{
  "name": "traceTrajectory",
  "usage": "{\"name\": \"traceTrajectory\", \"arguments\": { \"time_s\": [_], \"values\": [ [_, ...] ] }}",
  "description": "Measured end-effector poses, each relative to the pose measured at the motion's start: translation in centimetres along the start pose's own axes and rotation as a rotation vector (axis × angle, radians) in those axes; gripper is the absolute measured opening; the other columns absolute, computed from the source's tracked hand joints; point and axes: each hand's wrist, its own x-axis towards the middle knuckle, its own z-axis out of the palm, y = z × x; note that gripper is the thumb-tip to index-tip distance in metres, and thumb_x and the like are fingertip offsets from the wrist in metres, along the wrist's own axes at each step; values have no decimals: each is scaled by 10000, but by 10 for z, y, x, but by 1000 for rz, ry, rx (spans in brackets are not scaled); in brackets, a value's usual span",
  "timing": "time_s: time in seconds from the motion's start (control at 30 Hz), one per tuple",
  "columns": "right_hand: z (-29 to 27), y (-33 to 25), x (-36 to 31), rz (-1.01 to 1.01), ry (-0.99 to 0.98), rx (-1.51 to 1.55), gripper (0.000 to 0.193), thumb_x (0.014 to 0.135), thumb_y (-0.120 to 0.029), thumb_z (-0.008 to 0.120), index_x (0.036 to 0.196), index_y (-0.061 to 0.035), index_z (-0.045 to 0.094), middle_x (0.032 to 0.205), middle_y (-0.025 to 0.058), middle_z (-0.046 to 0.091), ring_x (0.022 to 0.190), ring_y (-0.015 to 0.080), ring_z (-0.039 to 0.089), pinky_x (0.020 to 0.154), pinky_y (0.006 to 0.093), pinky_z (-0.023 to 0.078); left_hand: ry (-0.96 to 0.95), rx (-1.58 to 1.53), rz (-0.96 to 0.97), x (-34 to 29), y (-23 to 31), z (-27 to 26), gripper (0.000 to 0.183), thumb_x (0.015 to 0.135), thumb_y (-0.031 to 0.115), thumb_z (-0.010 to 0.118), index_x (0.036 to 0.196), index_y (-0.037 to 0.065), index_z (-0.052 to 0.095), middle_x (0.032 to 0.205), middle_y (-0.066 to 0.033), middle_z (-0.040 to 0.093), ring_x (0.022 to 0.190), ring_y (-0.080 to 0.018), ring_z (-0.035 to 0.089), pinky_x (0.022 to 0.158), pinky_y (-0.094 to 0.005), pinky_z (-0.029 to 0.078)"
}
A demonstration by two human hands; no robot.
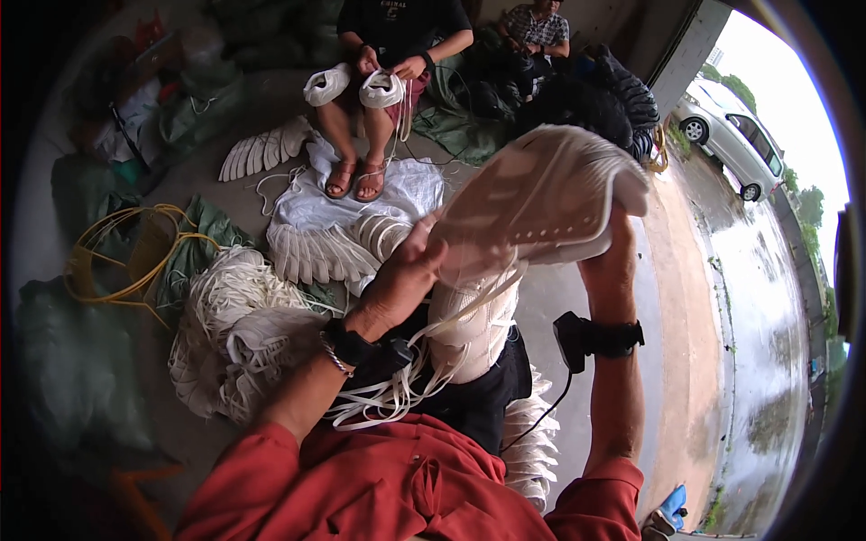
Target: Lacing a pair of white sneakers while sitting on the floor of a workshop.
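Observation:
A white shoe upper (550, 194) with a row of lace holes is held up in front of me, partly smeared by motion. My right hand (613, 248) grips its right end, the fingers mostly hidden behind it. At its left edge is my left hand (406, 270), closed on it with the thumb showing and the fingertips hidden. Just below, a second white shoe upper (474, 338) lies on my lap. Loose white laces (388, 401) trail from it across my dark-covered thighs.
White uppers and laces form a heap (239, 316) at my left. Fanned rows of uppers (320, 252) lie by a white sheet (397, 189). Beyond, a seated person (401, 36) handles uppers; another person (537, 36) sits farther back. A yellow-strapped bundle (135, 257) stands left.

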Motion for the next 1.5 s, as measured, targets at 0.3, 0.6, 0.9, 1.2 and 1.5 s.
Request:
{"name": "traceTrajectory", "arguments": {
  "time_s": [0.3, 0.6, 0.9, 1.2, 1.5],
  "values": [
    [-52, -3, 7, 364, 237, 636, 413, 954, -235, 476, 1300, -9, 457, 1233, 128, 549, 1125, 225, 550, 962, 367, 458, -129, 177, -382, -32, -21, -14, 270, 917, 246, 587, 1001, -7, 626, 769, -85, 665, 706, -110, 613, 720, -232, 462],
    [-109, 62, -31, 605, 26, 1048, 478, 903, -365, 455, 1267, -57, 485, 1196, 122, 578, 1083, 287, 575, 891, 440, 500, 59, 152, -408, -48, -16, -30, 241, 955, 245, 519, 845, 44, 592, 710, -44, 620, 646, -134, 628, 624, -247, 493],
    [-64, -11, -29, 274, 280, 339, 474, 926, -250, 526, 1305, 16, 424, 1222, 137, 533, 1085, 227, 567, 893, 353, 509, -7, 251, -208, -26, -27, 25, 827, 799, 265, 751, 1396, -27, 260, 1186, -160, 484, 1105, -221, 506, 979, -344, 401],
    [-22, -65, -49, 158, 406, -1, 446, 946, -268, 509, 1302, -12, 429, 1248, 148, 496, 1149, 256, 505, 971, 395, 429, 130, -20, -374, -17, -49, 36, 1025, 705, 187, 806, 1436, -38, 124, 1295, -236, 485, 1252, -269, 450, 1012, -365, 377],
    [-59, -56, -28, 135, 417, -79, 565, 897, -285, 564, 1332, 41, 407, 1264, 159, 476, 1057, 227, 547, 905, 366, 468, 136, -18, -200, -25, -27, -9, 166, 874, 139, 598, 887, -19, 647, 610, -15, 541, 528, -71, 491, 554, -248, 454]
  ]
}}
